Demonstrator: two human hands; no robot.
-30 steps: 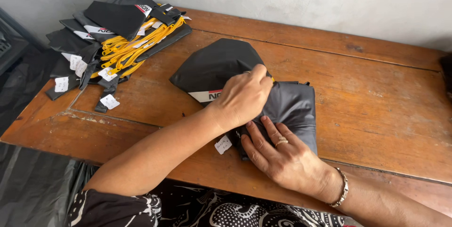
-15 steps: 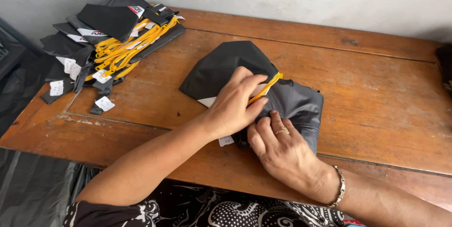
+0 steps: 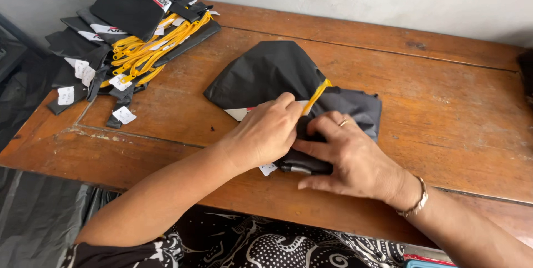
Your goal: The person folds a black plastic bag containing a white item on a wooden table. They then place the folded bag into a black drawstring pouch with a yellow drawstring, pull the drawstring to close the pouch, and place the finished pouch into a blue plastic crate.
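At the near middle of the worktop [image 3: 433, 107] lies a black fabric bag [image 3: 272, 73], partly folded, its lower end bunched under both hands. It looks light, thin and limp, probably a smooth synthetic that slides on itself, so folds would need pinning flat to stay. A yellow strap [image 3: 317, 93] rises from the bundle; it is the firmest thing to take hold of, along with the folded edge.

The left hand [image 3: 266, 134] has its grip pinched narrow on the strap's lower end, fingertips closed around it. The right hand [image 3: 347, 154] lies mostly flat, fingers spread, pressing the rolled part of the bag down; it clasps nothing, only holds by pressure. A small white tag [image 3: 268, 169] pokes out beneath the left hand.

At the far left corner sits a pile [image 3: 127, 29] of similar black bags with yellow straps and white tags, well apart from the hands. Black plastic sheet [image 3: 33, 218] hangs below the near left edge. Nothing stands between the hands and the bag.
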